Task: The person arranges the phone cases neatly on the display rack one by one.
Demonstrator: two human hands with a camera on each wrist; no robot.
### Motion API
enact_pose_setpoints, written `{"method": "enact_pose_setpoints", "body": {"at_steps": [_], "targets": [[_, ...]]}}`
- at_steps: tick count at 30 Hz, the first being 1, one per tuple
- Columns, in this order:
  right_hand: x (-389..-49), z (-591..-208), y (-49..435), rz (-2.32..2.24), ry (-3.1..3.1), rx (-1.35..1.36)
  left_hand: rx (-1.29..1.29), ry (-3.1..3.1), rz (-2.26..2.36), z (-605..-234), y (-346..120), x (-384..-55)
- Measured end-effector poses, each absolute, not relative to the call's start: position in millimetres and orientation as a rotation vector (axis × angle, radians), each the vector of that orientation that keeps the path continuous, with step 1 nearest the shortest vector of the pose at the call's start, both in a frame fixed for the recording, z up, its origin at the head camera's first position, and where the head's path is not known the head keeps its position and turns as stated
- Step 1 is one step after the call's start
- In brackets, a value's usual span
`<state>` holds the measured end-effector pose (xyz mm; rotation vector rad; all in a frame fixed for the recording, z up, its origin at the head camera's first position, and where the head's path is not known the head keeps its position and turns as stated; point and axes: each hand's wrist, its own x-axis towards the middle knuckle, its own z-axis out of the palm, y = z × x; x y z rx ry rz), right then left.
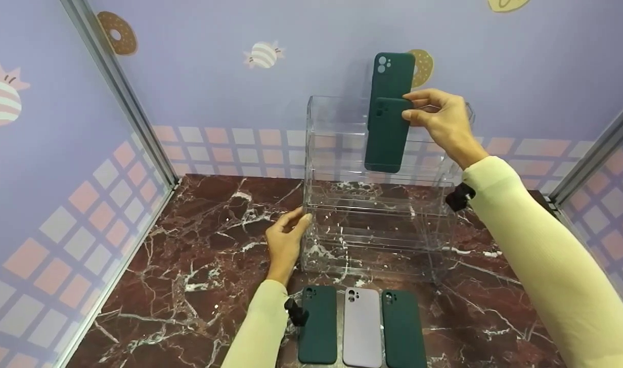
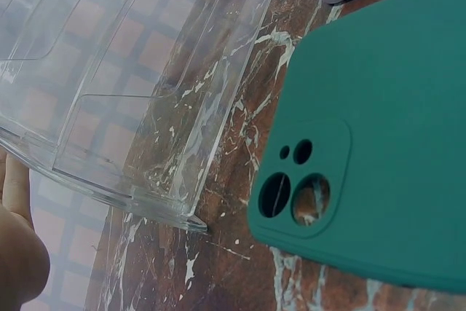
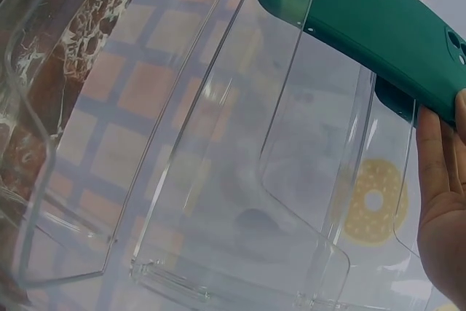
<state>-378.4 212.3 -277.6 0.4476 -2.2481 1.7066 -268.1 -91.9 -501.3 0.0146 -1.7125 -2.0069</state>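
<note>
As the left hand (image 1: 285,243) touches the clear rack (image 1: 373,207) at its left edge, grip unclear from here, the right hand (image 1: 447,117) pinches a green case (image 1: 386,138) near the top edge, apparently slotting it; straight lowering seems next.

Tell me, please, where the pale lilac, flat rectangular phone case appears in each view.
Head: the lilac phone case lies near the bottom, slightly right of centre, between two dark green phone cases.
Left wrist: top right, cut off by the upper edge.
Right wrist: not in it.
Shared landmark: the clear, tiered plastic stand, in all three views.
</note>
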Motion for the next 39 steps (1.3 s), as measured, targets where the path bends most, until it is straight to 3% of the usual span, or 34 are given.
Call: {"method": "enact_pose_setpoints", "body": {"at_steps": [19, 39], "targets": [[-377, -282, 215, 1.568, -2.295, 0.464, -0.01, -1.668, -2.039, -502, -91, -268], [-340, -304, 247, 1.546, -2.093, 0.533, 0.008, -1.707, -2.03, -502, -92, -268]]}}
